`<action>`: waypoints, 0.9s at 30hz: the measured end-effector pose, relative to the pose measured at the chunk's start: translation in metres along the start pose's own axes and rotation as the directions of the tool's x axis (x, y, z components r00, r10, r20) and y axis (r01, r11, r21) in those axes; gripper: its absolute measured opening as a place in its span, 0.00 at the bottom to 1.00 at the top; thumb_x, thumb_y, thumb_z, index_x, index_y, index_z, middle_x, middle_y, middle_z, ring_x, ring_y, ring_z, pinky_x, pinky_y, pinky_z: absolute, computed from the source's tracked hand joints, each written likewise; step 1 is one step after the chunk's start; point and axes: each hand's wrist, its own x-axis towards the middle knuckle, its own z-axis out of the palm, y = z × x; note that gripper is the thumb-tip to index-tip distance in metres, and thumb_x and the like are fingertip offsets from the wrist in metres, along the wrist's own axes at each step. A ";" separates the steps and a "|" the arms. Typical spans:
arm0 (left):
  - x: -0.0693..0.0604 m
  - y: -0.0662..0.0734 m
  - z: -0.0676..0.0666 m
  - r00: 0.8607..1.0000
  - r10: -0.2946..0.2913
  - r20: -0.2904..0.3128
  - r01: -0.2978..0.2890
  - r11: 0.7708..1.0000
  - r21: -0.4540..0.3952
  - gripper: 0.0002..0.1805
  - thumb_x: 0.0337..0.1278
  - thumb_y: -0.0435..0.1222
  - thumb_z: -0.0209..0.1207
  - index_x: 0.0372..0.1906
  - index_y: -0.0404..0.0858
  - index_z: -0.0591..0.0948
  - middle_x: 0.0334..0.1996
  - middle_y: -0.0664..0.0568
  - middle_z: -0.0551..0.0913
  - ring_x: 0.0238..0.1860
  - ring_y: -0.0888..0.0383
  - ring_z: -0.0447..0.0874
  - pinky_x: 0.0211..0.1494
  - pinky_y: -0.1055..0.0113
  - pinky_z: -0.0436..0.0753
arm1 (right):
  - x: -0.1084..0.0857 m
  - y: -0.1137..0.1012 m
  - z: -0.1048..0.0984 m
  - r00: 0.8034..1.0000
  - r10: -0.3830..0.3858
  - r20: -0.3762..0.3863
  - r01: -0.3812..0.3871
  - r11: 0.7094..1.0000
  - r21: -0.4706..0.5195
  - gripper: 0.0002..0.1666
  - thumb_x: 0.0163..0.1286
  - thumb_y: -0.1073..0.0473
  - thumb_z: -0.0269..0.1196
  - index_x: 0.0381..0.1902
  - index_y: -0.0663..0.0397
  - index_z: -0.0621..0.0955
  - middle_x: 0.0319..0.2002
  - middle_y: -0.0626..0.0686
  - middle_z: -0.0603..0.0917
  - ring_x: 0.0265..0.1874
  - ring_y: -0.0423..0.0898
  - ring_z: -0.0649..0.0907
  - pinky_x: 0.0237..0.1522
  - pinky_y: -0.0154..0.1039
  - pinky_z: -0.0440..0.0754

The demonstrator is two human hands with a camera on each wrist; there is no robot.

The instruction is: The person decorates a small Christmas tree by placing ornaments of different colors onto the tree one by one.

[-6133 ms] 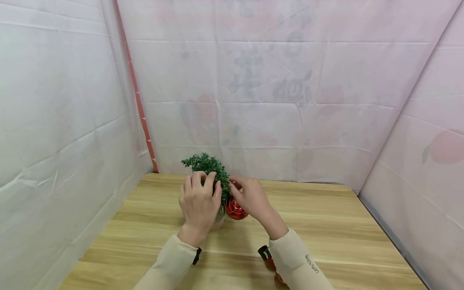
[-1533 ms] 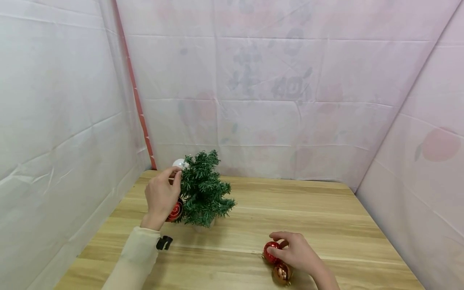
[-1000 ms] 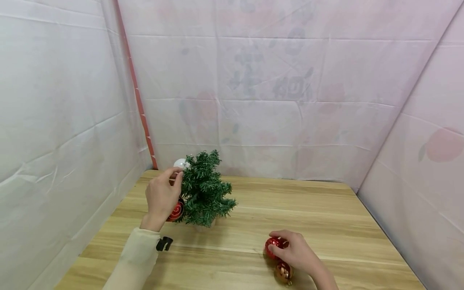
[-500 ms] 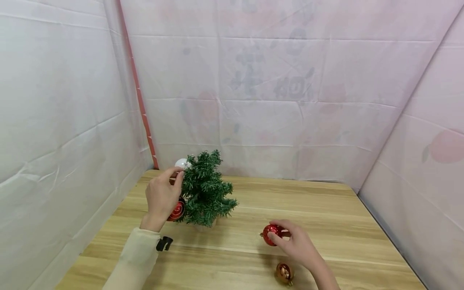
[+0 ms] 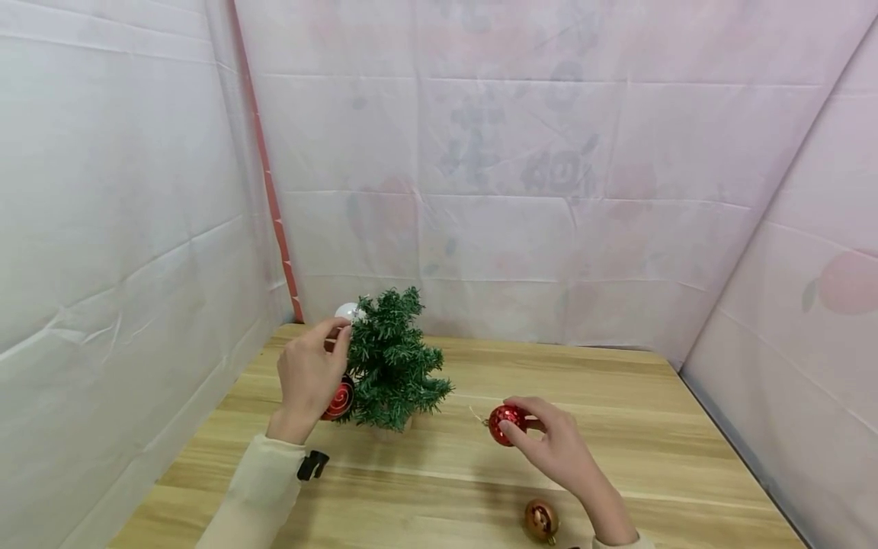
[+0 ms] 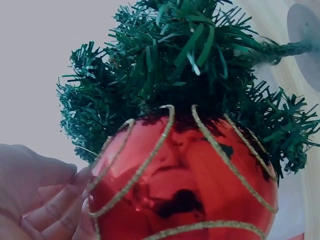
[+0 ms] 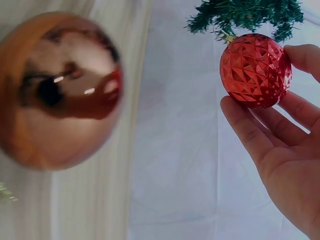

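A small green Christmas tree [image 5: 394, 358] stands upright in a pale base on the table. My left hand [image 5: 309, 374] is at its left side, thumb and forefinger pinching at a branch tip; the exact pinched spot is partly hidden. A white bauble [image 5: 349, 311] shows just behind those fingers. Below them hangs a red swirl bauble [image 5: 341, 398] with gold glitter lines, large in the left wrist view. My right hand [image 5: 552, 438] holds a red faceted bauble [image 5: 506, 425] between thumb and fingers, above the table, its gold cap and string pointing at the tree.
A copper bauble [image 5: 541, 520] lies on the wooden table [image 5: 617, 396] near the front, below my right hand. Pale printed sheets [image 5: 494, 229] wall in the back and both sides.
My right hand has lifted the red faceted bauble off the table, away from the copper one, and carried it up and left. My left hand has stayed at the branch.
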 end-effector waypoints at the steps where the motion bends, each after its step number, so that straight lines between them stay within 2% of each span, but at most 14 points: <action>1: 0.000 0.001 0.000 1.000 0.010 -0.004 -0.010 1.000 -0.002 0.08 0.70 0.35 0.67 0.47 0.36 0.91 0.33 0.43 0.93 0.27 0.48 0.91 0.22 0.55 0.79 | 0.001 -0.001 0.000 1.000 -0.007 -0.004 0.007 1.000 0.001 0.16 0.70 0.59 0.73 0.55 0.53 0.87 0.47 0.50 0.91 0.44 0.40 0.89 0.45 0.34 0.90; 7: -0.002 0.009 0.002 0.995 0.093 -0.024 -0.093 0.996 0.004 0.08 0.68 0.32 0.67 0.47 0.35 0.91 0.32 0.44 0.93 0.26 0.50 0.91 0.23 0.53 0.82 | 0.009 -0.013 -0.002 1.000 -0.001 -0.018 0.001 1.000 0.018 0.18 0.72 0.58 0.71 0.58 0.52 0.86 0.53 0.52 0.90 0.49 0.46 0.89 0.47 0.34 0.89; 12: -0.004 0.013 0.003 0.989 0.140 -0.048 -0.139 0.990 0.025 0.07 0.67 0.32 0.68 0.46 0.35 0.91 0.30 0.45 0.93 0.23 0.52 0.89 0.19 0.57 0.78 | 0.015 -0.020 -0.002 1.000 -0.024 -0.020 0.024 0.999 0.036 0.18 0.73 0.58 0.71 0.59 0.51 0.86 0.54 0.52 0.90 0.50 0.49 0.90 0.48 0.35 0.89; 21: -0.004 0.011 0.002 0.990 0.131 -0.051 -0.131 0.991 0.019 0.08 0.67 0.34 0.68 0.45 0.35 0.91 0.28 0.45 0.92 0.19 0.54 0.86 0.19 0.59 0.77 | 0.022 -0.025 0.000 0.997 -0.076 -0.032 0.077 0.996 0.046 0.18 0.72 0.59 0.71 0.59 0.53 0.86 0.53 0.53 0.90 0.49 0.45 0.90 0.48 0.37 0.90; 24: -0.005 0.012 0.002 0.991 0.122 -0.051 -0.122 0.993 0.008 0.07 0.67 0.35 0.68 0.44 0.36 0.91 0.28 0.46 0.92 0.20 0.54 0.87 0.21 0.57 0.80 | 0.023 -0.028 0.001 0.996 -0.079 -0.031 0.080 0.996 0.048 0.18 0.72 0.59 0.71 0.58 0.53 0.86 0.53 0.53 0.90 0.49 0.45 0.90 0.48 0.36 0.90; 27: -0.007 0.017 0.002 0.993 0.116 -0.027 -0.116 0.993 -0.022 0.07 0.68 0.36 0.68 0.43 0.37 0.91 0.28 0.48 0.91 0.21 0.57 0.87 0.25 0.58 0.82 | 0.025 -0.032 0.003 0.995 -0.094 -0.032 0.095 0.994 0.052 0.18 0.72 0.60 0.72 0.58 0.52 0.86 0.53 0.53 0.89 0.49 0.46 0.90 0.48 0.36 0.90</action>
